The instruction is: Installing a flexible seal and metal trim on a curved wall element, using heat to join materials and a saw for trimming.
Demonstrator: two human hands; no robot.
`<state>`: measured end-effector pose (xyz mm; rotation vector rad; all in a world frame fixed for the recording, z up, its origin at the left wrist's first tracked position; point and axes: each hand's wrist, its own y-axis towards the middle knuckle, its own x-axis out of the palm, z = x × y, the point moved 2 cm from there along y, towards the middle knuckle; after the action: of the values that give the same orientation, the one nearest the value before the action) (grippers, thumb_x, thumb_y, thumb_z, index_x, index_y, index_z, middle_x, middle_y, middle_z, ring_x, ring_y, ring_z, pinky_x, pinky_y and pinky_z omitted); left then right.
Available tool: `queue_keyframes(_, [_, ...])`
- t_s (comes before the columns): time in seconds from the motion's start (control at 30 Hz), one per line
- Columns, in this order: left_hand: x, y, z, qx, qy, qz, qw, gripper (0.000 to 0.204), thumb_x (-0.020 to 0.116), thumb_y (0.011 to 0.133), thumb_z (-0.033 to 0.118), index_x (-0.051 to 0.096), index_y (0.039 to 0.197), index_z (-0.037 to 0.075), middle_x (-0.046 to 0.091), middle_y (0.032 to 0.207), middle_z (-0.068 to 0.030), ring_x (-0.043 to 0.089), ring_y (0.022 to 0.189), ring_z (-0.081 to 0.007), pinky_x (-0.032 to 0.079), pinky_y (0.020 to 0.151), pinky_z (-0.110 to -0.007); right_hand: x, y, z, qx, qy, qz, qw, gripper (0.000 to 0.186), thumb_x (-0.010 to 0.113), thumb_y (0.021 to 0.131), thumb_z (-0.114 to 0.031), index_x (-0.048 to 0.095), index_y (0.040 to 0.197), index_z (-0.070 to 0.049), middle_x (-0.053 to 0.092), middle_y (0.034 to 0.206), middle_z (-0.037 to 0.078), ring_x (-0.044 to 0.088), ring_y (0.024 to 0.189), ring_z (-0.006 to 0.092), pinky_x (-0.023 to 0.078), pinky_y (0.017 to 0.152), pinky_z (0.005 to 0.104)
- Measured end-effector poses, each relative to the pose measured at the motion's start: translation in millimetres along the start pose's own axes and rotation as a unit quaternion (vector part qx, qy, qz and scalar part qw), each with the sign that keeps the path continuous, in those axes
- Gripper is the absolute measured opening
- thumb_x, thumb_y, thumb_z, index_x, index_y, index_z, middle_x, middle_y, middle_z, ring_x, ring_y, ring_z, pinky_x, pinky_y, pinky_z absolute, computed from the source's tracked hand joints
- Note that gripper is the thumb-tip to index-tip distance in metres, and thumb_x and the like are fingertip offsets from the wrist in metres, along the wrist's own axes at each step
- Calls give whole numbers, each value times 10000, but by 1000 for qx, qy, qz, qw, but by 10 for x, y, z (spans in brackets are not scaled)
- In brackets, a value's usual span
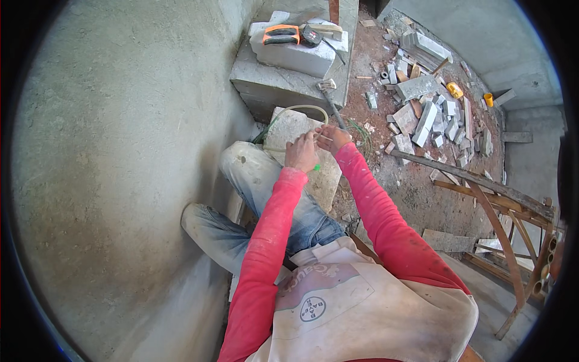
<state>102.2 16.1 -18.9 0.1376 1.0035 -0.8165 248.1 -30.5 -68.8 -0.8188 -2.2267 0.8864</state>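
My left hand [301,152] is closed on a pale, translucent hose [301,107], which arches up and loops over between both hands. Just right of it, my right hand [332,137] pinches the hose too, its fingertips close to the left one's. A small bright green piece [316,167] shows below my left fingers. Beneath them lies a rough pale slab [283,123], with green strands [262,134] at its left. A long-handled metal tool [336,110] lies just beyond my right hand.
A concrete step [250,90] carries white blocks [289,57], an orange-black tool [281,35] and a black tape measure [311,36]. Rubble [428,120], a yellow container [455,90] and a yellow cup [488,99] lie at right, behind a wooden frame [482,181]. A wall [120,169] borders my left.
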Motion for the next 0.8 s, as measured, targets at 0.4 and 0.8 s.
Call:
queue_keyframes(0.4, [-566,2,-724,-96,-3,192,977,429,639,888,220,529,1295,147,548,1283,-104,522,1222,-292,424,963,-485,486,522,-189,-43,136,-70,987,132,565,981,-194,591,1081,-112,646,1006,31,634,889,197,553,835,375])
queue_keyframes(0.8, [-933,-1561,-1098,-84,-112,315,939,342,594,935,137,564,1248,3,591,1238,-202,561,1161,-359,436,1010,-422,697,1125,142,20,243,-18,970,138,495,945,-26,487,1078,9,613,1032,135,639,951,301,560,856,444])
